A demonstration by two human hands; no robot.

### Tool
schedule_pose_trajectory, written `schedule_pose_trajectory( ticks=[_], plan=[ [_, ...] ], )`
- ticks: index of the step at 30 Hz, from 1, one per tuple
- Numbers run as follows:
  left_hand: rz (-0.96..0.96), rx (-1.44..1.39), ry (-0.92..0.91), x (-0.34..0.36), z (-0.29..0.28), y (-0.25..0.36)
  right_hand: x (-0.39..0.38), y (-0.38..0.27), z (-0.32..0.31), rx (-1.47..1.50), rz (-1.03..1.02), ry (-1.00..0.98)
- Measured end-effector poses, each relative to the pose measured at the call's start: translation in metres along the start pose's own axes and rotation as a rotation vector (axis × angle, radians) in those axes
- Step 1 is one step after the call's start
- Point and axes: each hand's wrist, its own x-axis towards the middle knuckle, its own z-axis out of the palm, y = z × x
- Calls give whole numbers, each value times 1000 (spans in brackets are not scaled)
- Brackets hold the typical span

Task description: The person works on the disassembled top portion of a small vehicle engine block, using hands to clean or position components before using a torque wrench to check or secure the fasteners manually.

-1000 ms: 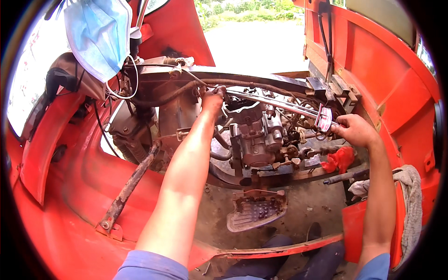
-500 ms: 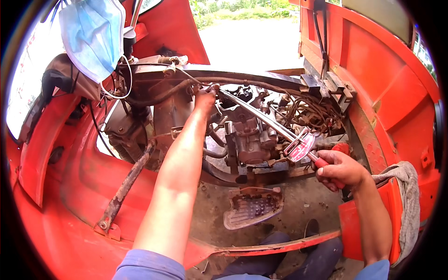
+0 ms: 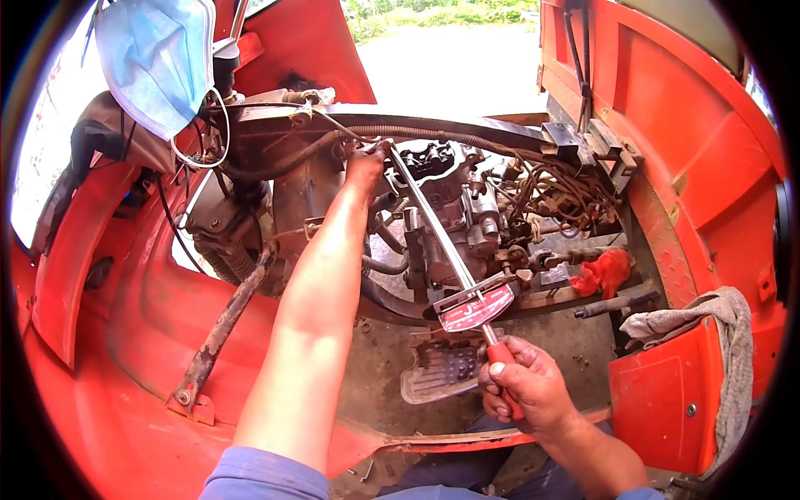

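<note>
A long beam-type torque wrench (image 3: 432, 218) slants over the engine (image 3: 446, 242), its silver shaft running from the engine's far left corner toward me. My right hand (image 3: 525, 379) is closed around its red handle, just nearer than the red and white scale plate (image 3: 477, 309). At the far end, my left hand (image 3: 367, 164) is closed over the wrench's head; the socket or bolt under those fingers is hidden. The top of the engine is uncovered, with dark parts showing inside. My left forearm reaches across the red body panel.
A corrugated hose (image 3: 433, 133) and frame rail cross behind the engine, with tangled cables (image 3: 550, 187) to its right. A red cloth (image 3: 603, 272) lies at the right, above a grey rag (image 3: 725, 333) on a red box. A blue mask (image 3: 157, 67) hangs upper left; a foot pedal (image 3: 437, 372) lies below.
My right hand has pulled the wrench handle toward me and to the left, swinging the scale plate with it. The left hand stays at the wrench's head.
</note>
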Motion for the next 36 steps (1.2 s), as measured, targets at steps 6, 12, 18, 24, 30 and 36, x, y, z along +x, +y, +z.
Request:
schedule_pose_trajectory(
  ticks=[6,12,18,24,30,36],
  plan=[
    [-28,-81,-32,-10,2,5,7,46,28,3,-62,32],
    [35,-38,-52,9,-4,-19,16,90,55,-11,-95,43],
    [-95,-127,-229,21,-10,-28,22,70,16,-217,-77,-38],
    [3,-225,-8,5,0,-19,-1,-2,-26,-272,-30,-165],
    [74,-499,-60,-84,33,-41,-105,20,-52,-900,-64,0],
    [-25,-620,-218,-286,102,18,-250,119,-91,-1024,-119,315]
  ],
)
